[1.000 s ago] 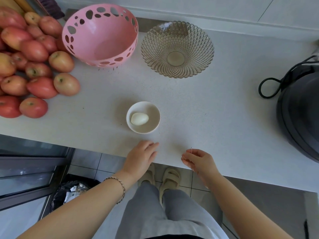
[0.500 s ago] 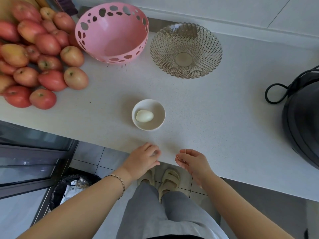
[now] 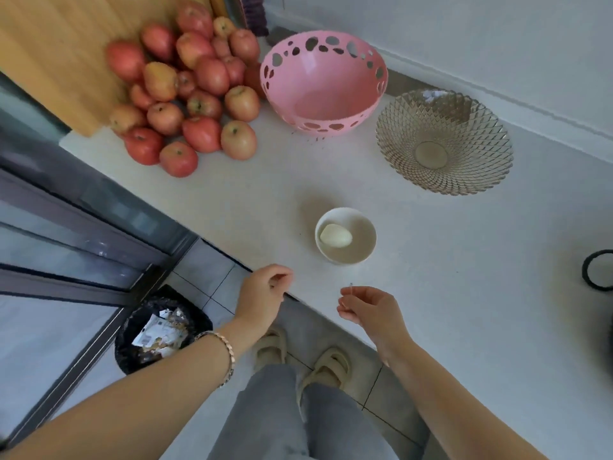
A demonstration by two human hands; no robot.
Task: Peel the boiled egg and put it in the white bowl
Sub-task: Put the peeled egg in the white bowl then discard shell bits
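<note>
The egg [image 3: 335,236] lay peeled in the bowl [image 3: 365,227], at twelve o'clock from my hands. It looked soft, slick and easily dented; I'd cradle its middle. Left hand [image 3: 262,298] loosely curled, empty; right hand [image 3: 368,310] pinched something tiny.

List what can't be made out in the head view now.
- Right hand: pinches something tiny; too small to identify.
- Left hand: fingers curled, contents hidden.
- Black cord loop: cut off by right edge.
- Egg in white bowl: underside hidden, so leftover shell unknowable.
</note>
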